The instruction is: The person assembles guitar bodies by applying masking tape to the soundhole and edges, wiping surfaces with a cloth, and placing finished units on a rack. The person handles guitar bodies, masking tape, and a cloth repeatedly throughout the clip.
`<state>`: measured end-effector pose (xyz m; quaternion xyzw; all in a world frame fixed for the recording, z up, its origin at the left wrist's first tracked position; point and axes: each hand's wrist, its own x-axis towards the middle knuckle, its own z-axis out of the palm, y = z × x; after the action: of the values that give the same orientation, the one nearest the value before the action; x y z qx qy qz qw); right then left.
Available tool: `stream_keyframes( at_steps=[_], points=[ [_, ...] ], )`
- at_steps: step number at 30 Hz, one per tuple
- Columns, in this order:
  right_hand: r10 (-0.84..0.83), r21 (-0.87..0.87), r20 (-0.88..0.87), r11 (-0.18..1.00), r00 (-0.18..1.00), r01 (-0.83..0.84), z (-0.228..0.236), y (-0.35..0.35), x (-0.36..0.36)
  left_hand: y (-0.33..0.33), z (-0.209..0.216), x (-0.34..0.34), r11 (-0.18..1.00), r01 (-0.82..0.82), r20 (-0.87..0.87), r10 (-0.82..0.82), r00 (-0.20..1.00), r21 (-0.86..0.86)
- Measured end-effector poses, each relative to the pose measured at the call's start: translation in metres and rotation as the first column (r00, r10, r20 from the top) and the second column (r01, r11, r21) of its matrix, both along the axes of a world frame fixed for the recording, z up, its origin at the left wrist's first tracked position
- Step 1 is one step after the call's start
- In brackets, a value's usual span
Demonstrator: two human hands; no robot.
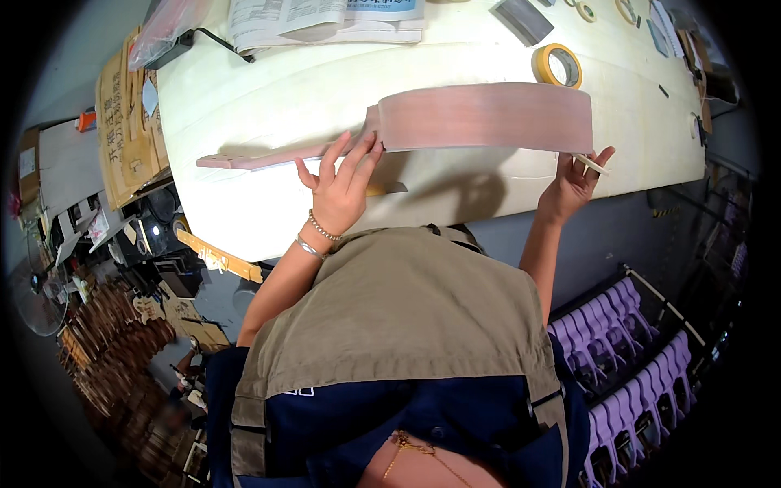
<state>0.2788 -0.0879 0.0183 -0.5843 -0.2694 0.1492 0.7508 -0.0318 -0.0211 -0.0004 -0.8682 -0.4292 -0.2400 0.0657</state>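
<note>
A pinkish, unpainted ukulele (486,118) is tilted on its side, its curved side wall toward me and its thin neck (268,156) pointing left. My left hand (343,189) has its fingers stretched out and spread, fingertips touching the ukulele where neck meets body. At the body's right end, my right hand (569,185) has bent fingers around a thin off-white stick (591,164); fingertips also reach the ukulele's lower edge. Part of the right fingers is hidden behind the body. A yellowish, dark-tipped flat piece (386,189) lies on the table beside my left hand.
The pale worktable (268,98) carries a yellow tape roll (559,65), a grey block (522,21) and newspapers (325,22). Cardboard (122,122) stands at its left edge. Racks of purple instrument-shaped pieces (602,325) are at lower right; stacked brown wooden parts (106,333) at lower left.
</note>
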Motion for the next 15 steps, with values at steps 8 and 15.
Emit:
stream_keyframes(
  at_steps=[8, 15],
  points=[
    [-0.061, -0.045, -0.055, 0.997, 0.997, 0.059, -0.013, 0.002, 0.003, 0.016, 0.004, -0.005, 0.988, 0.111, -0.077, -0.104, 0.992, 0.102],
    [-0.063, -0.095, -0.229, 0.995, 0.971, 0.042, -0.019, 0.007, -0.002, 0.009, 0.0, 0.03, 0.982, 0.157, 0.086, -0.166, 0.982, 0.11]
  ],
)
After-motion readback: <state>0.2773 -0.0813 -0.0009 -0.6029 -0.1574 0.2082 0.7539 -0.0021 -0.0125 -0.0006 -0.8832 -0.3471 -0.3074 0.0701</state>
